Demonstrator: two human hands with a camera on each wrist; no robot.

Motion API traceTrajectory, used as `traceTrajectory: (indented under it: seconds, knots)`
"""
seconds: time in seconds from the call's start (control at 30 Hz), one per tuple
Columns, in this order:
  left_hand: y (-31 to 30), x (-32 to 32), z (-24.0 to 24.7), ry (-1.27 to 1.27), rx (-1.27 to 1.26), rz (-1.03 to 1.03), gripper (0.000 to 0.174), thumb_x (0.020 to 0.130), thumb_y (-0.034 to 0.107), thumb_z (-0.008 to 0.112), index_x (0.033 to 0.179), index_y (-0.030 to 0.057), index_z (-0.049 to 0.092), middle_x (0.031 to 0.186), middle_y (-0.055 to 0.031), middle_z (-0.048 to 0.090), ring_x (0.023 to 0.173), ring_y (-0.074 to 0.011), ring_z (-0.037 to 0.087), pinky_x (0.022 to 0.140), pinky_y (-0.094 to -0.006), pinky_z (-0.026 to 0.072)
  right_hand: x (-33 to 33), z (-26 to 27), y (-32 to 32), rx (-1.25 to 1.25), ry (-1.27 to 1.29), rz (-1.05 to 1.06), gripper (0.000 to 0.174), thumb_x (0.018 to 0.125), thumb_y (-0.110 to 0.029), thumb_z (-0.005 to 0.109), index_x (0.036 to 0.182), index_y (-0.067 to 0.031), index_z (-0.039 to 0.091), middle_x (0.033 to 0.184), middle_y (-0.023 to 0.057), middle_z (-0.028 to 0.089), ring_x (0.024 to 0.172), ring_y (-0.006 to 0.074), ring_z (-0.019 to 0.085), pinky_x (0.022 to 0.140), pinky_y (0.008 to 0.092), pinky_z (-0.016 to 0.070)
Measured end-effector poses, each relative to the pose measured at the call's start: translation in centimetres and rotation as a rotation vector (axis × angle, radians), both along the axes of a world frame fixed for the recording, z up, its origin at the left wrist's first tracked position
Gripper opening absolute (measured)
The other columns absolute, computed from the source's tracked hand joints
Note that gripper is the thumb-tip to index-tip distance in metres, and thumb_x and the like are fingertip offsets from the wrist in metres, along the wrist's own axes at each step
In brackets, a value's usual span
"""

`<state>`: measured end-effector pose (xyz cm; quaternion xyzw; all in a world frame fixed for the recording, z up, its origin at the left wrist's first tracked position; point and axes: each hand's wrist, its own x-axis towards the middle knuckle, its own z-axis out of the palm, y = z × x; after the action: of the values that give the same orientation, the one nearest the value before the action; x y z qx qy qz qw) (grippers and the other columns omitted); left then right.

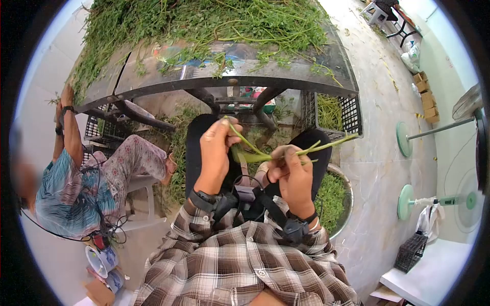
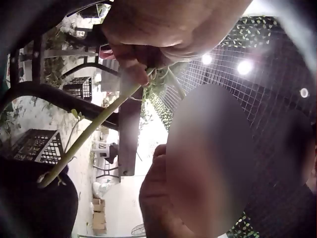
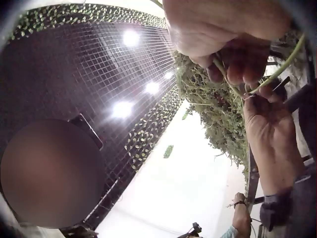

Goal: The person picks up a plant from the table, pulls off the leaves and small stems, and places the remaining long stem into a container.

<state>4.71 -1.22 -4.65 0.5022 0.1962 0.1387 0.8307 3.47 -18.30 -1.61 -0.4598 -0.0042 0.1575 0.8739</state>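
Above the lap, in the head view, the left hand (image 1: pixel 214 153) pinches one end of a thin green stem (image 1: pixel 248 144). The right hand (image 1: pixel 294 171) holds the other part of it between thumb and fingers, along with thicker green stems (image 1: pixel 329 145) that stick out to the right. In the left wrist view a long stem (image 2: pixel 94 126) slants down from the left hand's fingertips (image 2: pixel 141 78). The right wrist view shows a bent stem (image 3: pixel 285 64) between the two hands; part of it is hidden behind the fingers.
A table (image 1: pixel 235 81) heaped with leafy greens (image 1: pixel 204 25) stands in front. A black crate of stems (image 1: pixel 329 112) is below its right side, and a metal bowl of greens (image 1: pixel 332 201) sits by the right knee. Another person (image 1: pixel 71 199) sits at the left; green fans (image 1: pixel 403 137) stand right.
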Motion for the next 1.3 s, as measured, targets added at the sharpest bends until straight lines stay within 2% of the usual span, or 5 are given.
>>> traceTrajectory:
  seconds: [0.13, 0.4, 0.77, 1.1, 1.3]
  knots:
    - [3.2, 0.3, -0.2, -0.027, -0.226, 0.113, 0.02, 0.088, 0.019, 0.054, 0.098, 0.0024, 0.06, 0.083, -0.0061, 0.064, 0.073, -0.009, 0.058, 0.063, -0.0185, 0.0494, 0.3, -0.5, -1.0, 0.128, 0.038, -0.025, 0.027, 0.092, -0.022, 0.047, 0.086, 0.0019, 0.057, 0.062, 0.0073, 0.055, 0.045, 0.0086, 0.045, 0.041, 0.0216, 0.0386]
    - [2.2, -0.2, -0.1, -0.168, -0.465, 0.043, 0.02, 0.089, 0.017, 0.054, 0.102, 0.0018, 0.057, 0.091, -0.0079, 0.063, 0.083, -0.0124, 0.061, 0.071, -0.0216, 0.0542, 0.0, -3.7, 0.8, -0.078, 0.159, 0.082, 0.023, 0.091, -0.015, 0.048, 0.1, 0.0024, 0.058, 0.063, 0.0017, 0.056, 0.045, 0.0044, 0.046, 0.04, 0.0171, 0.0346]
    - [-1.2, -0.8, -0.2, 0.008, -0.342, -0.139, 0.024, 0.091, 0.02, 0.051, 0.106, 0.0018, 0.056, 0.093, -0.0074, 0.062, 0.081, -0.0117, 0.062, 0.068, -0.0209, 0.0544, 1.5, -2.4, -1.0, 0.087, 0.109, 0.003, 0.022, 0.09, -0.017, 0.05, 0.103, -0.0005, 0.057, 0.066, 0.0015, 0.053, 0.049, 0.0044, 0.044, 0.043, 0.0166, 0.0341]
    - [-1.5, -0.9, -0.4, 0.071, -0.246, -0.244, 0.032, 0.091, 0.019, 0.048, 0.118, 0.0025, 0.049, 0.101, -0.0029, 0.059, 0.079, -0.0075, 0.056, 0.064, -0.0209, 0.0487, 3.2, 1.5, -5.7, -0.378, -0.306, -0.342, 0.019, 0.091, -0.012, 0.047, 0.103, -0.0016, 0.057, 0.066, 0.0008, 0.052, 0.052, 0.0034, 0.042, 0.046, 0.0174, 0.0342]
    - [-1.1, -0.8, -0.7, 0.08, -0.254, -0.261, 0.032, 0.092, 0.018, 0.047, 0.12, 0.002, 0.048, 0.097, -0.0017, 0.058, 0.073, -0.0062, 0.054, 0.061, -0.0213, 0.0465, 6.2, 5.9, -11.2, -0.691, -0.531, -0.877, 0.02, 0.09, -0.014, 0.046, 0.098, 0.0008, 0.057, 0.066, 0.0019, 0.051, 0.051, 0.0065, 0.042, 0.044, 0.0194, 0.0335]
